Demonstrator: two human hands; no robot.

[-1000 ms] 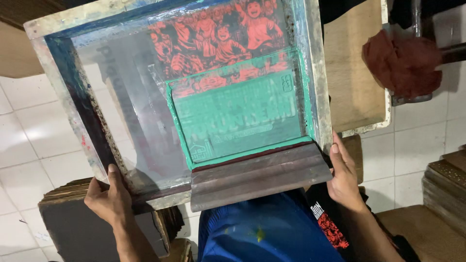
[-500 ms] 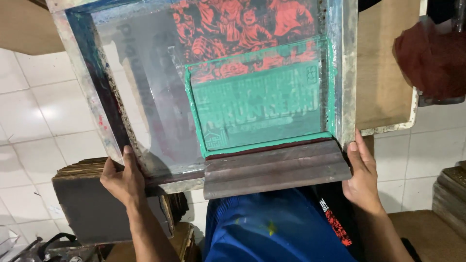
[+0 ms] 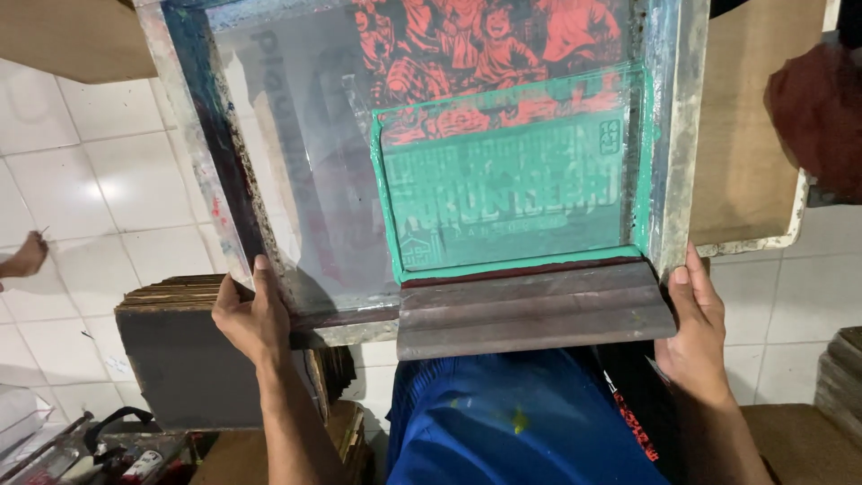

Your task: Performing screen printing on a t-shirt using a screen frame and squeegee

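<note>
Screen-printing frame point(image 3: 431, 171), 1 item, held at its near edge above the tiled floor point(image 3: 117, 171). Left hand point(image 3: 251, 319) and right hand point(image 3: 696, 328): fingers closed on the 2 near corners. Squeegee point(image 3: 530, 310) rests against the near rail. Step: positioning the frame; next move likely calls for level, steady handling.

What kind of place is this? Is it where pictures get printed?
Probably a small screen-printing workshop. Both hands, left and right, hold a printing screen smeared with green ink, a squeegee lies on its near edge, and boards are stacked nearby.
</note>
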